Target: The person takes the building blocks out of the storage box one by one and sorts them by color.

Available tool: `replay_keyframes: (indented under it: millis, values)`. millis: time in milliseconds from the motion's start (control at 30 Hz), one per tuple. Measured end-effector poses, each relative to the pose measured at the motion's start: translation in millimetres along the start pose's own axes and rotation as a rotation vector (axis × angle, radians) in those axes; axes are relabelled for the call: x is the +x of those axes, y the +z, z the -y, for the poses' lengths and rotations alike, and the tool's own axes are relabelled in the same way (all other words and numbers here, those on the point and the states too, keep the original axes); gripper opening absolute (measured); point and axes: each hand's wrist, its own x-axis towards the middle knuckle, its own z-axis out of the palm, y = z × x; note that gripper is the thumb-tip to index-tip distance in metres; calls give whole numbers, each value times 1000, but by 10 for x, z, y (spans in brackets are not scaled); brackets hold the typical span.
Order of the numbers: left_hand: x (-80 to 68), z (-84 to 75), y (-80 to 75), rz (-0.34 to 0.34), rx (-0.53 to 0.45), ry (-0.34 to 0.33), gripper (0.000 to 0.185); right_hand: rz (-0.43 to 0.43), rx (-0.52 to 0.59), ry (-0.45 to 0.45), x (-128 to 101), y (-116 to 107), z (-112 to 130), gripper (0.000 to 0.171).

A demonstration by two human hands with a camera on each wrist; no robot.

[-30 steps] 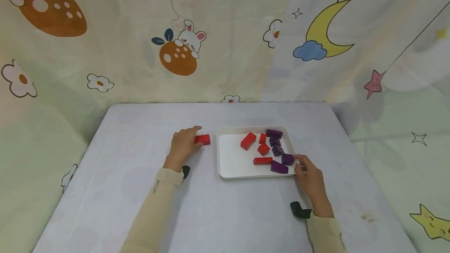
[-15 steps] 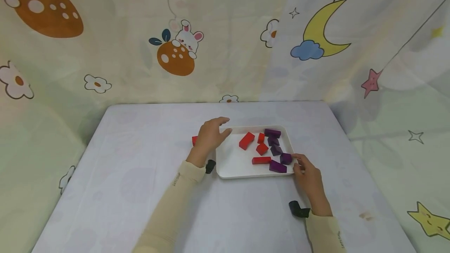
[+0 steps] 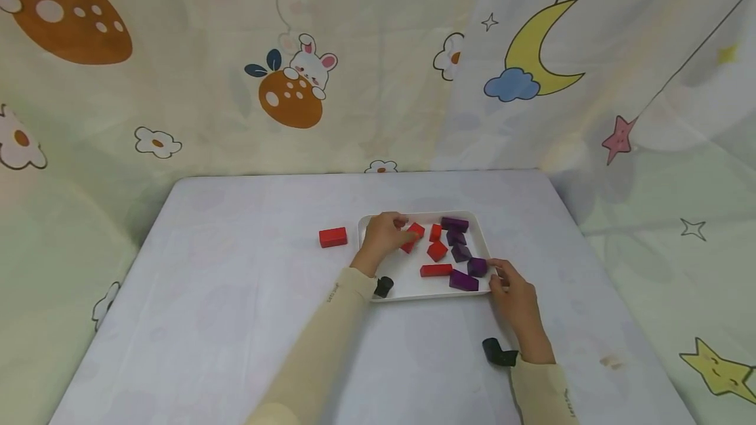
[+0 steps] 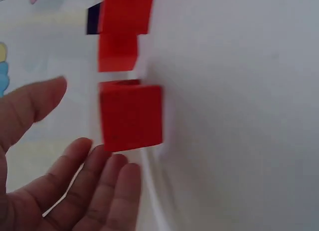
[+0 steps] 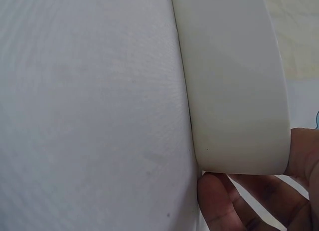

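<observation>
My left hand [image 3: 382,236] is over the left part of a white tray [image 3: 410,284], beside a red wooden block [image 4: 132,116]. In the left wrist view its thumb and fingers are spread apart near the block, with no firm grip showing. My right hand [image 3: 518,300] holds the tray's near right corner. The right wrist view shows its fingers at the tray's underside and the thumb against its wall [image 5: 234,91]. Other red blocks [image 3: 437,251] lie mid-tray, and several purple blocks [image 3: 463,280] line its right side.
A single red block [image 3: 333,237] lies on the white-covered table [image 3: 236,281], left of the tray. Behind the table hangs a cloth [image 3: 378,103] printed with cartoons. Black wrist-worn pieces [image 3: 499,353] show by the sleeves.
My left hand has let go of the red block left of the tray and moved right, over the tray to another red block. The right hand stays at the tray's corner.
</observation>
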Motion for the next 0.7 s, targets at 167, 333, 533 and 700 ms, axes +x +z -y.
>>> replay_keyframes:
  millis: [167,333,533,700]
  values:
    - [17,36,109,35,63,-34,47,-6,0,-4,-6,-6,11,36]
    - [-6,25,73,46,93,0,38,-9,-4,-8,-12,1,25,36]
    - [-85,-11,-219,102,127,116,43,-13,-4,-12,-16,11,25,36]
    - [-167,16,-607,162,135,224,41,-19,-7,-14,-13,12,25,35]
